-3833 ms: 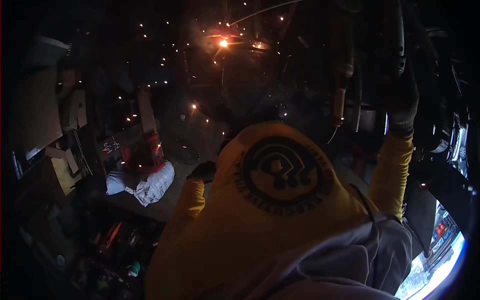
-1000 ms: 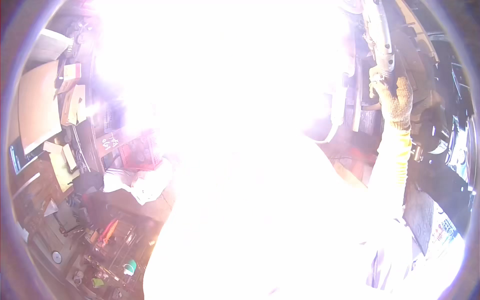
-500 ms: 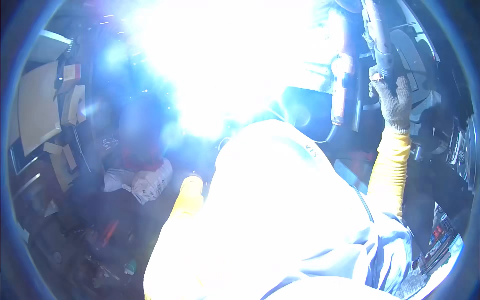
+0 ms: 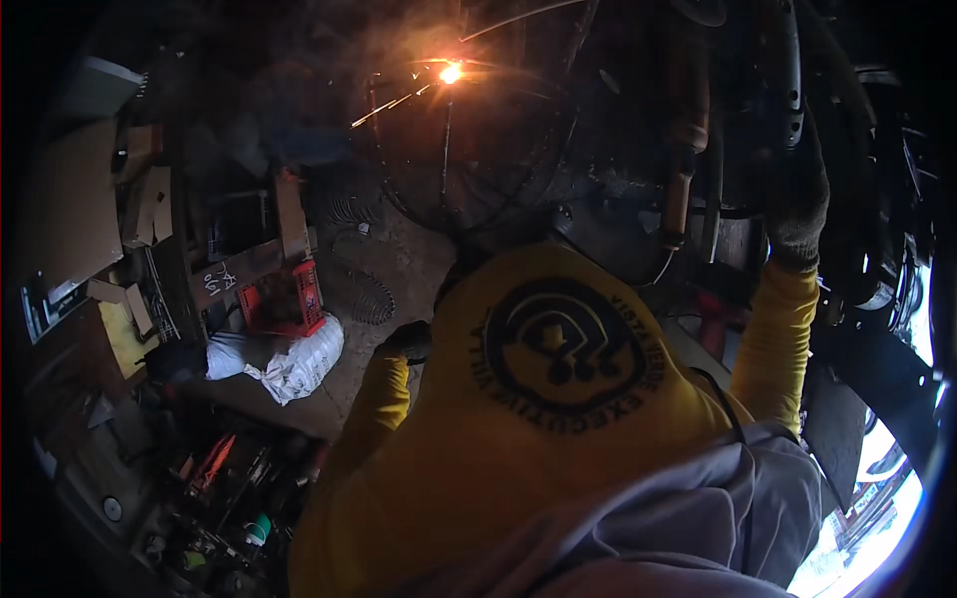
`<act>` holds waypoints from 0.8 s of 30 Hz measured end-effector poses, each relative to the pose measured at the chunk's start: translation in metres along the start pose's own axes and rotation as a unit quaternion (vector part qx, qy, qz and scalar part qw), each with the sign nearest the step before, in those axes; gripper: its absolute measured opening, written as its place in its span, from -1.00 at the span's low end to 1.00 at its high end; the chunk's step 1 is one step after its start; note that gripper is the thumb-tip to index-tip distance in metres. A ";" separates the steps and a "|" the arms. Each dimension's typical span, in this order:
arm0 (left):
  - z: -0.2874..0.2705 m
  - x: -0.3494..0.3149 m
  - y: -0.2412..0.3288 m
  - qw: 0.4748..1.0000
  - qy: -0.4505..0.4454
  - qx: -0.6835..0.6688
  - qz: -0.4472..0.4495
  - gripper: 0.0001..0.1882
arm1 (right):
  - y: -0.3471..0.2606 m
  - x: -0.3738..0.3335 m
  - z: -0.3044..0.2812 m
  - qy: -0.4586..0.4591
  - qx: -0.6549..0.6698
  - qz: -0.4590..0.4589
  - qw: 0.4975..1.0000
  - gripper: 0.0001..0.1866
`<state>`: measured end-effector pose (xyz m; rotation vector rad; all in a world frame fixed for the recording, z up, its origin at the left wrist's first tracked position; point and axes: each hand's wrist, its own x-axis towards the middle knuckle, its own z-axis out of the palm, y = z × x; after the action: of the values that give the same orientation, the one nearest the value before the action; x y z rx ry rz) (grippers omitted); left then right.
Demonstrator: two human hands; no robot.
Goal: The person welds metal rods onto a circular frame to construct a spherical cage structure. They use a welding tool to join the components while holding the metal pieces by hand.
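Observation:
My right hand [image 4: 797, 217], in a grey knit glove and yellow sleeve, reaches up at the right. It grips the lower end of a grey metal tube [image 4: 784, 75] with small holes; its fingers are mostly in shadow. By my torso, left of the middle, is my left hand [image 4: 405, 341] in a dark glove, its fingers hidden. A small orange glow [image 4: 451, 72] throws sparks at the top, above a round frame of thin metal rods [image 4: 446, 159]. Between the glow and my right hand hangs a tool with a brown cylindrical handle [image 4: 678, 194] and a cord.
On the left floor lie a red plastic crate [image 4: 284, 304] and a white sack [image 4: 299, 364]. Cardboard boxes [image 4: 150, 206] stand at the far left. A coil of wire [image 4: 364, 296] rests on the floor. Tools and a green-white container [image 4: 258, 529] clutter the lower left.
The huge blue-white glare has shrunk to a small orange glow with sparks and smoke, and the surroundings look darker. The metal tube by my right hand has shifted slightly right. My left arm stays put.

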<state>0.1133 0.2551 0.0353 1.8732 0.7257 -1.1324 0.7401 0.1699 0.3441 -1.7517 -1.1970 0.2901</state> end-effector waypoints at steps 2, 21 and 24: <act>0.001 -0.002 0.002 1.000 0.005 -0.003 -0.002 -0.69 | 0.005 -0.002 -0.001 0.010 -0.008 0.019 1.000 -0.31; -0.097 0.045 -0.068 0.991 0.001 0.111 0.081 -0.69 | -0.081 -0.110 -0.017 0.463 0.037 0.059 0.884 -0.73; -0.126 0.067 -0.075 0.984 -0.021 0.147 0.095 -0.69 | -0.083 -0.120 -0.032 0.559 -0.005 0.034 0.829 -0.78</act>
<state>0.1377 0.4056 -0.0170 2.1056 0.3582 -1.2010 0.6533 0.0580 0.3912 -1.5373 -0.2583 -0.6516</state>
